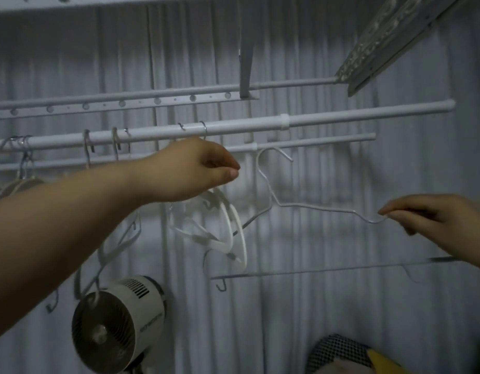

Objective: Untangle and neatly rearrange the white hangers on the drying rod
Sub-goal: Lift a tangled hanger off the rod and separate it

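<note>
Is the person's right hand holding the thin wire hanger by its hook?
No: the right hand pinches the wire hanger at the dip in its shoulder, well away from its hook.

Backdrop is one long pale grey pleated curtain (341, 306), and the light's pretty dim. A round white fan with a dark grille (109, 330) sits low on the left (face angled toward the camera). Bottom right there's a black-and-white mesh thing (338, 349) with something yellow (382, 360) beside it, can't tell what.

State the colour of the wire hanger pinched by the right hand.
White; the head view shows the wire hanger best.
</note>
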